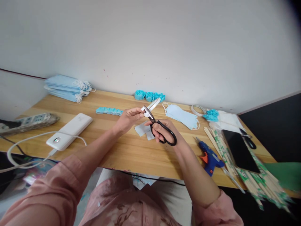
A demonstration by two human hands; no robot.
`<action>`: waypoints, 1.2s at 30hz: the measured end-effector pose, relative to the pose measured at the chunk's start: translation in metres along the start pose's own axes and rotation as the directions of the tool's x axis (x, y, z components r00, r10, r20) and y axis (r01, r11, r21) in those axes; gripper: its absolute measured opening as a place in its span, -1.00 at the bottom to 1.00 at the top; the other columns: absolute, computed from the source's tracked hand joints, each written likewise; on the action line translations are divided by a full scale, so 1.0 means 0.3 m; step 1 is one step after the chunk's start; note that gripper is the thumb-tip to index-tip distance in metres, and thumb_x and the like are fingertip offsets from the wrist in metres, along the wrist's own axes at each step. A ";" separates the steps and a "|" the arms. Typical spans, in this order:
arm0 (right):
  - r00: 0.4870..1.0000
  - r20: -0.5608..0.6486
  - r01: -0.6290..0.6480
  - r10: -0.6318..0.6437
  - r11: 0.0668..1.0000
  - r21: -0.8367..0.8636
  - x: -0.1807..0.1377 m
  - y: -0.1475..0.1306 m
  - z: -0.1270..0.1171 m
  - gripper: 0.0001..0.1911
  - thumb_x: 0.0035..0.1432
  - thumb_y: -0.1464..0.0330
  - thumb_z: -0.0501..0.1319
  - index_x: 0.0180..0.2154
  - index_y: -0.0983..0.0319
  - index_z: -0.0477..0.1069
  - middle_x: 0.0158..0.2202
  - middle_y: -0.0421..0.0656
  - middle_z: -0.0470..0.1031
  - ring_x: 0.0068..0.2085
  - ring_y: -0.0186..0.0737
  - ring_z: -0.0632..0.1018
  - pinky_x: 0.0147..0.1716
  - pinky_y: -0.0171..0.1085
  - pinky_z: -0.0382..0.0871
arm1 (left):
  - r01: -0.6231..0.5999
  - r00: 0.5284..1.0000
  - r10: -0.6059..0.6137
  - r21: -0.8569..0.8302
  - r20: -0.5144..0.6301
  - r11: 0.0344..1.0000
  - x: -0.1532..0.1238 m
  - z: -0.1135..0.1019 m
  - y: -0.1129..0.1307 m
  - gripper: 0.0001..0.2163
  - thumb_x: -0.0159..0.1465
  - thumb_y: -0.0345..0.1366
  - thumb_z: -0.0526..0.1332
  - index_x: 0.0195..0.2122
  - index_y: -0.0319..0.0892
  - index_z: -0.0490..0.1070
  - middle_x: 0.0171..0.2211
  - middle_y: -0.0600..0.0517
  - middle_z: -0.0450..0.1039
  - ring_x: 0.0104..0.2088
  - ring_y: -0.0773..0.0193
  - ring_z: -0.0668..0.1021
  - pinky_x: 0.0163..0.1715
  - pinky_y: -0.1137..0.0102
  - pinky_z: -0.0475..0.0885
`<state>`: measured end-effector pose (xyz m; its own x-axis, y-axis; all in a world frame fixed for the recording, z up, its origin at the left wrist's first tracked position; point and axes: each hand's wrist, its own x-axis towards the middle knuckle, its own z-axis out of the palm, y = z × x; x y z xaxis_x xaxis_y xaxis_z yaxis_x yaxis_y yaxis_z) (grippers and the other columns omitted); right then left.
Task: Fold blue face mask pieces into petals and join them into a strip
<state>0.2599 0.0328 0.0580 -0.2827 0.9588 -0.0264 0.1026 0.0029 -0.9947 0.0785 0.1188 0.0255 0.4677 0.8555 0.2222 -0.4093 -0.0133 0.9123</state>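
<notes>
My left hand (130, 118) pinches a small white piece (147, 113) of thin material between thumb and fingertips. My right hand (163, 130) is wrapped around the black handles of a pair of scissors (174, 138), whose blades meet the white piece. A narrow white strip (154, 104) rises beyond the blades; whether it joins the piece is unclear. Below the hands, pale cut pieces (141, 129) lie on the wooden table (131, 157). Beside my left hand rests a pleated blue strip (108, 111). Blue folded flowers (150, 95) sit against the wall.
Face masks are stacked (66, 88) at back left, near a power strip (30, 121) and cabled power bank (69, 131). To the right are a mask (181, 116), tape roll (198, 110), blue glue gun (210, 157), phone (240, 150) and wrapped chopsticks (261, 185).
</notes>
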 end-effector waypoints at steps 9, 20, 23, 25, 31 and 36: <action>0.936 0.281 0.236 -0.215 0.971 -0.044 -0.005 0.002 0.032 -0.24 -0.02 -0.23 0.24 -0.04 0.24 0.48 -0.33 -0.18 0.34 -0.32 -0.30 0.37 -0.29 -0.27 0.32 | 0.066 0.991 -0.066 -0.011 -0.113 0.998 0.008 -0.009 -0.015 -0.79 0.03 -0.20 0.48 -0.38 -0.19 0.58 -0.38 0.02 0.60 -0.31 0.28 0.59 -0.15 0.35 0.41; 0.963 0.048 0.263 -0.266 0.963 0.060 -0.015 0.002 -0.077 -0.46 0.21 -0.05 0.17 -0.03 0.25 0.45 -0.41 -0.20 0.28 -0.44 -0.31 0.38 -0.44 -0.26 0.38 | 0.048 0.996 -0.056 -0.098 -0.076 0.994 0.007 0.000 0.005 -0.81 0.05 -0.21 0.47 -0.44 -0.20 0.54 -0.44 0.05 0.55 -0.31 0.32 0.56 -0.03 0.32 0.37; 0.966 0.033 0.254 -0.256 0.966 0.052 -0.011 0.007 -0.076 -0.43 0.20 -0.07 0.16 -0.03 0.26 0.45 -0.43 -0.21 0.28 -0.45 -0.31 0.37 -0.46 -0.26 0.38 | 0.029 0.997 -0.037 -0.111 -0.066 0.993 0.007 0.000 0.009 -0.79 0.05 -0.19 0.48 -0.44 -0.19 0.55 -0.44 0.06 0.55 -0.30 0.31 0.56 0.01 0.28 0.36; 0.968 0.037 0.246 -0.247 0.968 0.044 -0.009 0.010 -0.077 -0.43 0.21 -0.06 0.15 -0.02 0.26 0.46 -0.44 -0.21 0.29 -0.46 -0.32 0.37 -0.46 -0.27 0.37 | 0.017 0.997 -0.025 -0.122 -0.067 0.992 0.008 -0.001 0.010 -0.78 0.03 -0.18 0.49 -0.45 -0.19 0.55 -0.44 0.07 0.55 -0.30 0.32 0.56 0.04 0.26 0.36; 0.980 0.085 0.179 -0.178 0.984 -0.007 -0.016 -0.011 -0.075 -0.44 0.22 -0.04 0.15 -0.07 0.31 0.51 -0.45 -0.19 0.34 -0.52 -0.37 0.37 -0.50 -0.30 0.30 | -0.015 0.998 0.007 -0.122 -0.070 0.992 0.011 -0.006 0.004 -0.78 0.05 -0.15 0.48 -0.46 -0.17 0.57 -0.45 0.06 0.53 -0.30 0.31 0.55 0.09 0.21 0.35; 0.985 0.113 0.133 -0.129 0.991 -0.031 -0.020 -0.012 -0.079 -0.40 0.22 -0.05 0.15 -0.03 0.33 0.51 -0.44 -0.18 0.38 -0.53 -0.38 0.37 -0.51 -0.31 0.27 | -0.022 0.997 0.012 -0.124 -0.077 0.992 0.009 -0.004 0.010 -0.75 0.02 -0.12 0.49 -0.48 -0.19 0.56 -0.44 0.04 0.54 -0.26 0.27 0.57 0.08 0.20 0.36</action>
<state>0.2837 0.0338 0.0640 -0.3992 0.9123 0.0912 0.0932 0.1393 -0.9859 0.0776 0.1215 0.0285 0.4009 0.8926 0.2063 -0.5135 0.0324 0.8575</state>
